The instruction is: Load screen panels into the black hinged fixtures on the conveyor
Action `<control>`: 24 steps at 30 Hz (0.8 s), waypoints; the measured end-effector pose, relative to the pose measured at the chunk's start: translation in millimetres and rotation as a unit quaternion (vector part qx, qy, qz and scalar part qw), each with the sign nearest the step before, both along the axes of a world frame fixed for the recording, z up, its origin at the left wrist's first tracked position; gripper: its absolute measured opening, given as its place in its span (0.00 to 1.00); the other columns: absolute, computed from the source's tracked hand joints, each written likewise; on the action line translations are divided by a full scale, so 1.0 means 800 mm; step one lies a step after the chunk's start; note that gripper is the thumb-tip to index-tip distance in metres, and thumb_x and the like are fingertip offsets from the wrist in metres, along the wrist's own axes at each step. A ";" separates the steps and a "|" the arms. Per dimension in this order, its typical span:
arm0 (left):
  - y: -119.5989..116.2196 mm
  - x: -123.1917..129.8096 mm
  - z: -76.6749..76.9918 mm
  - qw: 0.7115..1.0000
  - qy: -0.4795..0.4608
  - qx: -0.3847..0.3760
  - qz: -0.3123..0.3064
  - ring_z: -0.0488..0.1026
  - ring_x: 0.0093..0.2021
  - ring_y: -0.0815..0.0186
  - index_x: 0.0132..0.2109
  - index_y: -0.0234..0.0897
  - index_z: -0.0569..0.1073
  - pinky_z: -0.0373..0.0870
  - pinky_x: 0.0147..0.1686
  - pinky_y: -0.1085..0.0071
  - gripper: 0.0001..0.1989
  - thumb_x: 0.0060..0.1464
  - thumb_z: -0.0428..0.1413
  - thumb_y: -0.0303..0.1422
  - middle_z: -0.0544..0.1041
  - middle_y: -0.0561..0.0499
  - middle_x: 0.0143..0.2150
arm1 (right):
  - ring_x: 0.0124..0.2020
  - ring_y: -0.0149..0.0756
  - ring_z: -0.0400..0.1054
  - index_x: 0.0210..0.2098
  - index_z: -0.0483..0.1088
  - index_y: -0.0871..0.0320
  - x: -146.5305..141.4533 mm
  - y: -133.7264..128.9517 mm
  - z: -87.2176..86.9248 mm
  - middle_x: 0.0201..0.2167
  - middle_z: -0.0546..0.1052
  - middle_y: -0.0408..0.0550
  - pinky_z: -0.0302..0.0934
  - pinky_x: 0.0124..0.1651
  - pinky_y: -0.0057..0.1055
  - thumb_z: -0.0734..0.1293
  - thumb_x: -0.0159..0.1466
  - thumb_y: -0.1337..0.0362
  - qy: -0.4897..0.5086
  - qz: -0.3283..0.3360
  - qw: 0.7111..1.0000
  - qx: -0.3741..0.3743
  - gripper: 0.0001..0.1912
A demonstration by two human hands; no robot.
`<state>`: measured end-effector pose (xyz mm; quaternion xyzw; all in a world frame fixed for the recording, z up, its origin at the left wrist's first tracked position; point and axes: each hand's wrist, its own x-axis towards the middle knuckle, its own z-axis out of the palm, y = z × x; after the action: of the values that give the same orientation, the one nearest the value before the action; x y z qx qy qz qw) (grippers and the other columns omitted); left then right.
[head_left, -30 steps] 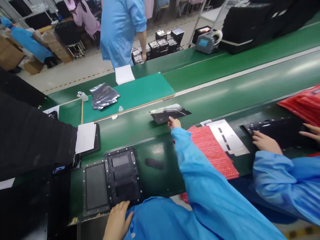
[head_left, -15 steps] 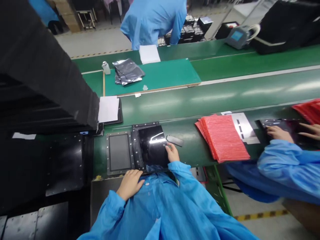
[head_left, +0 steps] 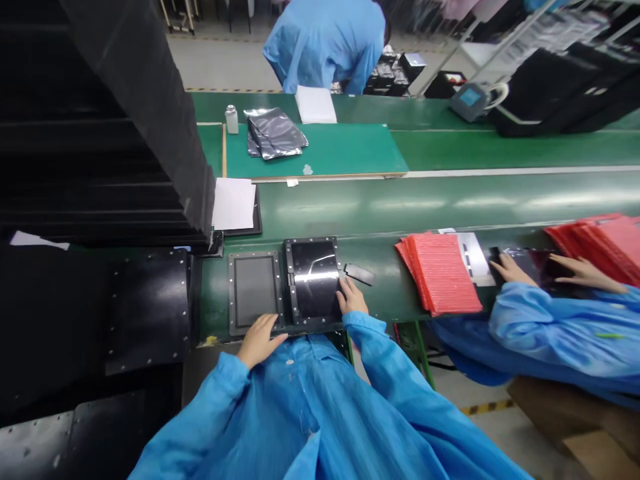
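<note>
The right hand [head_left: 353, 297], loosely curled, touches the right edge of the panel [head_left: 316, 288]; whether it pinches, I cannot tell. The panel lies just left, over the black tray [head_left: 310, 241], apparently being seated; the next move likely calls for squaring it. Further left, the left hand [head_left: 259, 340], spread, grips nothing beside the grey tray [head_left: 254, 287]. No writing is legible.

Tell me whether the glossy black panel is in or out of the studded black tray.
In: the glossy black panel lies inside the studded black tray, whose rim shows around it.
</note>
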<state>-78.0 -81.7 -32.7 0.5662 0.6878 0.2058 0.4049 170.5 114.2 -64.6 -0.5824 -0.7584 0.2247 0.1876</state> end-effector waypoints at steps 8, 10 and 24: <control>0.072 0.075 -0.066 0.970 -0.180 0.029 0.163 0.40 0.69 0.57 0.66 0.29 0.44 0.40 0.66 0.58 0.40 0.53 0.52 0.41 0.45 0.36 0.69 | 0.59 0.50 0.60 0.57 0.64 0.58 0.043 -0.066 -0.051 0.56 0.68 0.57 0.54 0.61 0.50 0.61 0.56 0.41 0.202 -0.133 0.950 -0.197 0.37; 0.061 0.084 -0.073 0.961 -0.192 0.037 0.194 0.39 0.69 0.59 0.67 0.32 0.44 0.40 0.67 0.59 0.38 0.55 0.50 0.42 0.45 0.38 0.69 | 0.60 0.49 0.59 0.57 0.64 0.57 0.050 -0.072 -0.054 0.57 0.67 0.56 0.53 0.62 0.48 0.63 0.54 0.40 0.223 -0.100 0.945 -0.216 0.38; 0.271 0.001 -0.010 0.936 -0.053 0.063 0.343 0.64 0.58 0.60 0.56 0.36 0.63 0.57 0.60 0.61 0.19 0.61 0.44 0.38 0.69 0.42 0.56 | 0.59 0.43 0.59 0.54 0.62 0.56 -0.073 0.169 -0.013 0.55 0.68 0.52 0.50 0.63 0.44 0.59 0.60 0.51 0.307 0.075 0.925 -0.211 0.26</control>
<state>-77.5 134.9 -40.5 0.3087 0.8031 0.4049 0.3093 112.2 249.5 -75.1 -0.4529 -0.6400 0.5606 0.2664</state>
